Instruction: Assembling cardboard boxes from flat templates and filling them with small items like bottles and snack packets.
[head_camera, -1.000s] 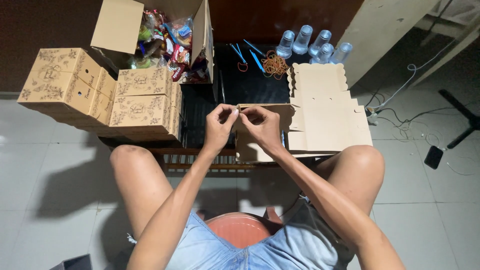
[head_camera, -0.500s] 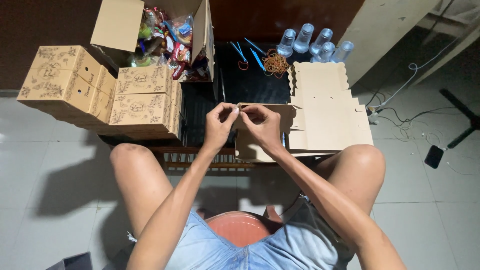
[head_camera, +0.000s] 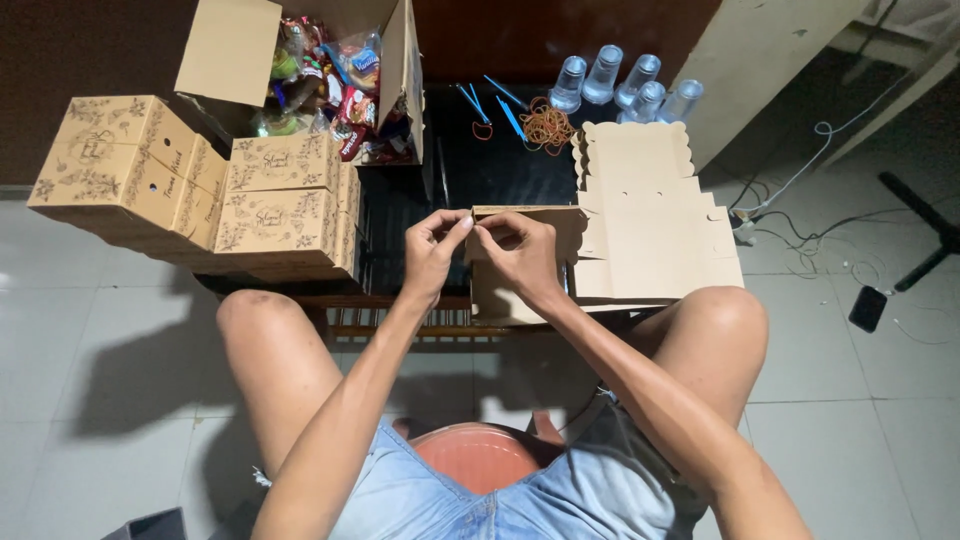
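Both my hands meet over a partly folded brown cardboard box (head_camera: 520, 290) at the front edge of a low dark table (head_camera: 470, 170). My left hand (head_camera: 432, 255) pinches the box's upper left flap between thumb and fingers. My right hand (head_camera: 520, 252) grips the same top edge right beside it, fingertips touching the left hand's. The box stands upright, and my hands hide most of its front. To its right lies a stack of flat unfolded box blanks (head_camera: 650, 215) with scalloped edges.
Folded printed boxes (head_camera: 270, 205) are stacked left, with more boxes (head_camera: 125, 170) further left. An open carton of snack packets (head_camera: 330, 70) stands behind. Plastic water cups (head_camera: 625, 85), rubber bands (head_camera: 547, 125) and blue pens (head_camera: 490, 100) lie at the back. Cables and a phone (head_camera: 868, 308) are on the floor right.
My fingers have shifted slightly on the box's top flap; hands and box stay in the same place.
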